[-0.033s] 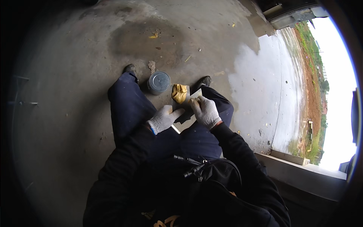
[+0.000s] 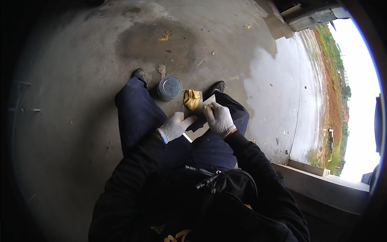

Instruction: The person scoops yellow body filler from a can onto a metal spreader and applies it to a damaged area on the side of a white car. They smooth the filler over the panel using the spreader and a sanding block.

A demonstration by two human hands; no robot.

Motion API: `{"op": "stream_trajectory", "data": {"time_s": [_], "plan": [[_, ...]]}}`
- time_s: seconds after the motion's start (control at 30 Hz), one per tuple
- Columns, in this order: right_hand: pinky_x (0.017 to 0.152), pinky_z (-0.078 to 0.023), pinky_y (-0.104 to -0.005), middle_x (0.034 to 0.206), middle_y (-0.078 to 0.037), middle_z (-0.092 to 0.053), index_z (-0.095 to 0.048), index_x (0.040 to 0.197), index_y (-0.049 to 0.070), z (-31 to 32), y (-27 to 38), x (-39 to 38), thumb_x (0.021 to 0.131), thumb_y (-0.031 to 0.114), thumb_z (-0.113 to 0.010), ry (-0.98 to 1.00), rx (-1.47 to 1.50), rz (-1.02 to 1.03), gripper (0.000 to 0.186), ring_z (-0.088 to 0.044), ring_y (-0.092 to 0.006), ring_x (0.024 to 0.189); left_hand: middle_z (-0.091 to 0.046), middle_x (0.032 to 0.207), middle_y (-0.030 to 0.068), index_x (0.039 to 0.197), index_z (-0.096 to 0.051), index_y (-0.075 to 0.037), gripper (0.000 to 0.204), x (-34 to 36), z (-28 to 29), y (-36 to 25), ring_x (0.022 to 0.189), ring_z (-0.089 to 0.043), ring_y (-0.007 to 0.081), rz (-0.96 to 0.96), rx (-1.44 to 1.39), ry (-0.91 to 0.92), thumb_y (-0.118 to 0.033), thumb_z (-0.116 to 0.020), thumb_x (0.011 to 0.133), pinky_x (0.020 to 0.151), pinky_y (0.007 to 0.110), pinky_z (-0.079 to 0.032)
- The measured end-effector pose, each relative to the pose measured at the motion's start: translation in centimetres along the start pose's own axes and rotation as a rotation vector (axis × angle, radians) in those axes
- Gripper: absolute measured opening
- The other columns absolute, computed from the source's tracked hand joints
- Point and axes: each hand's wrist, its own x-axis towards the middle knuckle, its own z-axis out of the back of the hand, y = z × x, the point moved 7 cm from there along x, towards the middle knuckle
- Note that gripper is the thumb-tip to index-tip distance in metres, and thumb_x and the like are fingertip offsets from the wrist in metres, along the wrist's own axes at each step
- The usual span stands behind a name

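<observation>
Right gloved hand [image 2: 219,117] curled over pale flat piece [image 2: 210,99]; left hand [image 2: 174,126] by grey plate [image 2: 188,112] bearing golden lump [image 2: 191,99]; cannot tell either grip; bucket [image 2: 169,87] near.

- Daylight floods in from the right, where the sky [image 2: 360,76] burns out to white.
- Glare whitens the damp concrete floor [image 2: 270,86] nearest the opening; its far left side sinks into dim gray.
- A soft, broad shadow falls left of the seated person's legs [image 2: 135,103].
- White gloves keep the left hand [image 2: 174,126] and right hand [image 2: 219,119] bright and fairly crisp, though fine detail at the fingertips is too small to read.
- Black sleeves [image 2: 129,173] swallow most texture.
- The fisheye lens bends straight edges, darkens the corners to black and leaves a bluish fringe at right.
</observation>
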Motion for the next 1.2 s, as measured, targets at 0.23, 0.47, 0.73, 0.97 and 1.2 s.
{"op": "stream_trajectory", "data": {"time_s": [0.23,0.47,0.73,0.97,1.2], "plan": [[0.062,-0.054,-0.0460,0.074,-0.028,-0.066,-0.066,0.086,-0.006,-0.1,0.2,0.1,0.099,0.023,-0.062,0.005,0.004,0.014,0.032,-0.069,-0.0436,0.072,-0.055,0.061,0.0195,0.067,-0.057,0.005,0.056,0.0,0.1,-0.2,0.057,-0.048,0.0193,-0.003,0.081,-0.017,-0.040,-0.071,0.097,0.057,0.044,-0.041],[0.060,-0.052,-0.0482,0.072,-0.027,-0.065,-0.064,0.083,-0.005,-0.3,0.3,0.2,0.098,0.020,-0.062,0.002,-0.037,0.032,0.030,-0.067,-0.0453,0.071,-0.055,0.061,0.0200,0.068,-0.058,0.005,0.056,0.2,0.0,0.2,0.057,-0.048,0.0199,-0.017,0.074,0.000,-0.041,-0.072,0.097,0.057,0.045,-0.040],[0.059,-0.051,-0.0494,0.070,-0.026,-0.064,-0.062,0.080,-0.003,-0.4,0.5,-0.1,0.097,0.021,-0.065,0.001,-0.109,0.094,0.030,-0.066,-0.0452,0.068,-0.063,0.067,0.0165,0.072,-0.062,0.006,0.053,-0.2,0.0,-0.8,0.064,-0.059,0.0184,0.032,-0.001,0.045,-0.041,-0.071,0.098,0.062,0.041,-0.048],[0.056,-0.051,-0.0479,0.067,-0.021,-0.063,-0.060,0.078,0.001,-0.7,0.7,-0.5,0.096,0.025,-0.066,0.007,-0.303,0.110,0.030,-0.066,-0.0417,0.063,-0.065,0.069,0.0155,0.076,-0.064,0.006,0.051,-0.2,-0.2,-0.9,0.066,-0.059,0.0163,0.011,-0.033,0.048,-0.039,-0.071,0.098,0.062,0.040,-0.048],[0.058,-0.053,-0.0477,0.069,-0.020,-0.064,-0.059,0.081,0.002,0.7,3.4,-0.2,0.097,0.030,-0.064,0.010,-0.417,0.137,0.033,-0.067,-0.0404,0.065,-0.070,0.072,0.0187,0.085,-0.070,0.006,0.053,0.7,0.7,1.2,0.067,-0.068,0.0218,-0.049,-0.090,-0.022,-0.044,-0.066,0.100,0.063,0.040,-0.050]]}}
